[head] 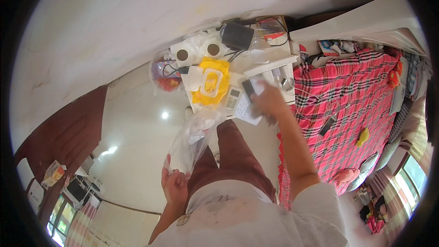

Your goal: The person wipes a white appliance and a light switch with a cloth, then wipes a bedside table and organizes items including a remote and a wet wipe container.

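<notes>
My left hand (175, 183) grips the edge of a clear plastic bag (195, 137) with some paper or wrappers inside. Over the right part of a small white table, my right hand (265, 101) is blurred; whether it holds anything cannot be told. Beside its fingers lies a dark phone-like object (248, 88). A written sheet of paper (247, 110) and a light calculator-like device (233, 98) are just left of that hand. Farther left, an opened white plastic container (210, 83) sits on a yellow bag (224, 72).
Two paper rolls (213, 50) and a black cylinder (237, 36) stand at the table's wall side. An open drawer (271, 67) holds small items. A bed with a red plaid cover (353, 99) is at the right, with a cable across it. A clear bag of items (166, 72) hangs left.
</notes>
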Motion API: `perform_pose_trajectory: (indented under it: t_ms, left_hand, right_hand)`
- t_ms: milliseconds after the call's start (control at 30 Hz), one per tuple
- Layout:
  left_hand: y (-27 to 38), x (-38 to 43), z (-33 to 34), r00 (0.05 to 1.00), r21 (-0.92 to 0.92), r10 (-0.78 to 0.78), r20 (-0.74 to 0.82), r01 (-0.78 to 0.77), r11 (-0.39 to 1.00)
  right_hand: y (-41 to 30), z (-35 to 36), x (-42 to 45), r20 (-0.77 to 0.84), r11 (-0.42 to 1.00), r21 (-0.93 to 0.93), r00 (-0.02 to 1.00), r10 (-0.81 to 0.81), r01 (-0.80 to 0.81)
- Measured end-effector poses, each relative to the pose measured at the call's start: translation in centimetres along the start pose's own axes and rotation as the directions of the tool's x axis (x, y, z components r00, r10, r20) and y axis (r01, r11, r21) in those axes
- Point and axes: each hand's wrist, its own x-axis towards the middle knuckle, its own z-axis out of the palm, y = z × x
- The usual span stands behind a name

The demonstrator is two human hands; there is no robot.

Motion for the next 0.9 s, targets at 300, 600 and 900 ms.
perform_pose_trajectory:
  t_ms: [300, 600, 900]
  left_hand:
    - [-0.7, 1.2, 3.3, 0.997, 0.017, -0.026, 0.072, 0.025, 1.000]
    - [0.4, 1.5, 2.3, 0.998, 0.045, 0.032, 0.057, -0.035, 0.998]
    - [0.0, -0.7, 4.0, 0.996, 0.140, 0.034, 0.087, -0.046, 0.989]
  right_hand:
    - [10.6, -4.7, 17.0, -0.332, 0.971, -0.198, 0.941, 0.062, -0.134]
    - [4.6, -4.4, -1.8, -0.080, 0.827, 0.537, 0.987, -0.143, 0.163]
    - [-3.7, 11.8, -9.4, 0.405, 0.829, 0.231, 0.724, -0.558, 0.509]
